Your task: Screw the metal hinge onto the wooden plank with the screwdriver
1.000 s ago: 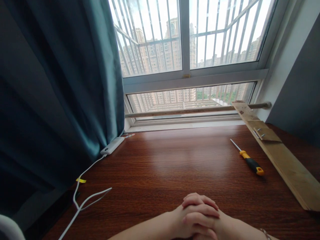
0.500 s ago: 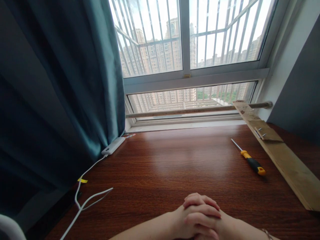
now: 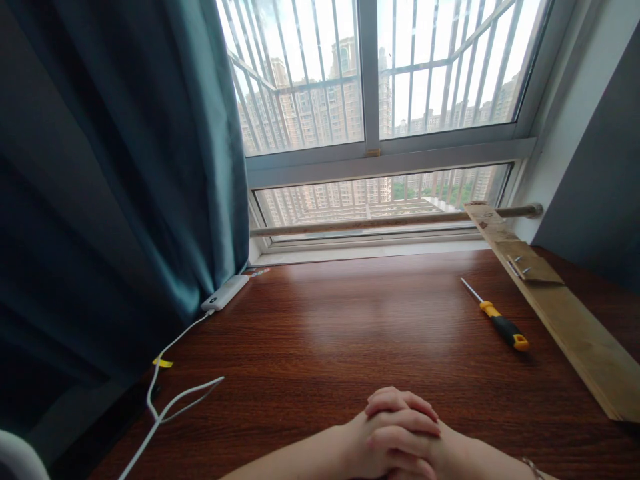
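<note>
My left hand (image 3: pixel 361 437) and my right hand (image 3: pixel 447 441) are clasped together at the bottom centre, fingers interlaced and folded over each other. No object shows in them; the palms are hidden. They rest over the dark reddish wood tabletop (image 3: pixel 320 333). To their upper right lies a yellow and black screwdriver (image 3: pixel 501 325), its shaft pointing away toward the window. Neither hand touches it.
Along the right lies a long cardboard strip (image 3: pixel 575 320) with a few screws (image 3: pixel 523 265) on a raised piece. At left, a white power bank or adapter (image 3: pixel 226 293) with a white cable (image 3: pixel 173 405) sits beside a blue curtain (image 3: pixel 200 167). A barred window (image 3: pixel 370 160) stands behind.
The view has shifted very slightly. Both hands stay clasped in the same place, and the things on the table have not moved.
</note>
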The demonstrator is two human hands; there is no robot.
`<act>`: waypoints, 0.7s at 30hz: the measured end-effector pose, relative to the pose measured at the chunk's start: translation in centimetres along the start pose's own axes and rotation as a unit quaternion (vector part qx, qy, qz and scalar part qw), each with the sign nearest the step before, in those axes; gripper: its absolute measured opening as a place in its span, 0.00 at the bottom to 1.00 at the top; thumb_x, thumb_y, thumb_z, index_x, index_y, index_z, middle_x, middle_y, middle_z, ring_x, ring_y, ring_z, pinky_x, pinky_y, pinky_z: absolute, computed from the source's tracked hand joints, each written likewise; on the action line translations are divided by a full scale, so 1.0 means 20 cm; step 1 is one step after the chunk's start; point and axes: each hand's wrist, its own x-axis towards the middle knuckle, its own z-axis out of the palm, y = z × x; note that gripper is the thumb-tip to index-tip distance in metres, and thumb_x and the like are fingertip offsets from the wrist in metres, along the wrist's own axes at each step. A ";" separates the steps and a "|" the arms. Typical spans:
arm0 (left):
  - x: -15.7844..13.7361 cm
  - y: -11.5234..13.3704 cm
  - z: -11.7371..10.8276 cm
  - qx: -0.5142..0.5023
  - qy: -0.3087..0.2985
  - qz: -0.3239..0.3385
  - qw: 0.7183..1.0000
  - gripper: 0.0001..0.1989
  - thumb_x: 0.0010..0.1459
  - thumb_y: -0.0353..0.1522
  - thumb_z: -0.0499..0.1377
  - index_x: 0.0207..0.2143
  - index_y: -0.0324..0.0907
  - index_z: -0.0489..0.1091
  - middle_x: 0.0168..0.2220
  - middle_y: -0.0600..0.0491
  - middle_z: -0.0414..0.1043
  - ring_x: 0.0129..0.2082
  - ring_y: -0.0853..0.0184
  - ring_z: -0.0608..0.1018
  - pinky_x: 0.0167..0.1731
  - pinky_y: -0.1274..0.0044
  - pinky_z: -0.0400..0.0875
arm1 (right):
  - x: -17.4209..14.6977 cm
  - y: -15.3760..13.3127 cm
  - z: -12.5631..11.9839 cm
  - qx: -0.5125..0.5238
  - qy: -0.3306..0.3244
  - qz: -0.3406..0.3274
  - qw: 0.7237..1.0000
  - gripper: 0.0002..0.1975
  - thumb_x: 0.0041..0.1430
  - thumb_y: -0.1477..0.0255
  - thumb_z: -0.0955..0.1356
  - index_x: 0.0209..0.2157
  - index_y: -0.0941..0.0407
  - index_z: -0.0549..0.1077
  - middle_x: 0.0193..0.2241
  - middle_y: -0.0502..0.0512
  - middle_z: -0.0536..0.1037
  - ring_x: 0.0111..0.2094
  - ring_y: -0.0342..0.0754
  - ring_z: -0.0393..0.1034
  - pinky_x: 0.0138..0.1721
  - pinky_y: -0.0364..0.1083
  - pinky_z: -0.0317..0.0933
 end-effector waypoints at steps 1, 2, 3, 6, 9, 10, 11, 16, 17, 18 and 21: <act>0.01 -0.02 0.06 -0.002 0.008 -0.005 1.000 0.11 0.53 0.39 0.54 0.37 0.55 0.73 0.33 0.52 0.69 0.33 0.64 0.73 0.13 0.85 0.63 | 0.00 0.00 0.00 0.002 0.001 0.001 1.000 0.30 0.44 0.66 0.73 0.50 0.35 0.65 0.52 0.44 0.69 0.53 0.53 0.65 0.49 0.47 0.68; 0.02 -0.03 0.12 -0.006 0.021 -0.011 1.000 0.10 0.53 0.39 0.53 0.36 0.55 0.73 0.33 0.52 0.69 0.32 0.65 0.73 0.13 0.85 0.63 | -0.01 0.01 0.00 0.005 0.001 0.002 1.000 0.31 0.44 0.66 0.73 0.51 0.35 0.65 0.52 0.44 0.69 0.53 0.53 0.65 0.49 0.47 0.68; 0.02 -0.05 0.18 -0.010 0.036 -0.017 0.999 0.11 0.54 0.38 0.53 0.36 0.55 0.73 0.33 0.52 0.69 0.31 0.65 0.73 0.13 0.85 0.63 | -0.01 0.01 0.01 0.008 -0.001 0.002 1.000 0.31 0.44 0.66 0.73 0.51 0.35 0.65 0.52 0.44 0.69 0.53 0.53 0.65 0.50 0.47 0.67; 0.00 -0.07 0.28 -0.025 0.092 -0.040 0.995 0.12 0.54 0.38 0.52 0.38 0.55 0.73 0.33 0.52 0.69 0.30 0.66 0.73 0.12 0.86 0.62 | -0.02 0.03 0.02 0.011 -0.006 0.000 1.000 0.31 0.43 0.66 0.73 0.50 0.37 0.65 0.52 0.45 0.68 0.54 0.53 0.64 0.52 0.47 0.65; -0.02 -0.07 0.31 -0.041 0.154 -0.068 0.985 0.14 0.55 0.37 0.51 0.41 0.56 0.72 0.34 0.51 0.69 0.33 0.65 0.73 0.10 0.88 0.58 | -0.03 0.04 0.03 0.005 -0.013 -0.002 1.000 0.30 0.44 0.65 0.72 0.51 0.37 0.65 0.53 0.45 0.67 0.55 0.53 0.62 0.53 0.47 0.64; -0.02 -0.07 0.31 -0.047 0.170 -0.077 0.981 0.14 0.56 0.36 0.50 0.41 0.56 0.72 0.35 0.51 0.69 0.34 0.64 0.73 0.10 0.88 0.57 | -0.02 0.04 0.03 0.002 -0.015 -0.003 1.000 0.30 0.45 0.65 0.72 0.51 0.37 0.65 0.53 0.45 0.67 0.55 0.53 0.62 0.53 0.47 0.64; -0.03 -0.06 0.32 -0.053 0.181 -0.083 0.979 0.15 0.56 0.36 0.49 0.42 0.57 0.71 0.35 0.51 0.69 0.35 0.64 0.73 0.09 0.89 0.56 | -0.02 0.04 0.02 -0.001 -0.016 -0.004 1.000 0.29 0.45 0.64 0.72 0.51 0.37 0.65 0.53 0.45 0.67 0.55 0.53 0.62 0.53 0.47 0.64; -0.03 -0.03 0.32 -0.064 0.186 -0.094 0.976 0.17 0.58 0.35 0.47 0.44 0.57 0.70 0.37 0.52 0.69 0.37 0.64 0.73 0.09 0.91 0.53 | -0.02 0.01 0.01 -0.010 -0.009 0.005 1.000 0.29 0.46 0.64 0.71 0.52 0.38 0.65 0.52 0.45 0.69 0.53 0.52 0.64 0.49 0.46 0.67; -0.03 -0.03 0.32 -0.061 0.185 -0.096 0.976 0.17 0.58 0.34 0.47 0.44 0.57 0.70 0.38 0.52 0.70 0.37 0.65 0.73 0.09 0.91 0.53 | -0.01 0.01 0.00 -0.010 -0.008 0.007 1.000 0.29 0.46 0.65 0.72 0.51 0.38 0.65 0.51 0.46 0.69 0.53 0.52 0.65 0.48 0.45 0.68; -0.03 -0.03 0.32 -0.059 0.181 -0.098 0.977 0.17 0.58 0.34 0.47 0.45 0.57 0.70 0.38 0.52 0.70 0.37 0.65 0.73 0.09 0.91 0.52 | -0.01 0.00 0.00 -0.009 -0.009 0.007 1.000 0.28 0.46 0.65 0.72 0.51 0.38 0.65 0.51 0.45 0.69 0.53 0.52 0.65 0.48 0.45 0.68; -0.03 -0.03 0.32 -0.058 0.168 -0.094 0.980 0.19 0.59 0.33 0.45 0.47 0.58 0.69 0.40 0.51 0.71 0.38 0.64 0.73 0.08 0.91 0.50 | -0.01 0.00 -0.01 0.001 -0.010 0.002 1.000 0.27 0.47 0.66 0.71 0.51 0.36 0.65 0.52 0.44 0.69 0.53 0.51 0.65 0.48 0.45 0.68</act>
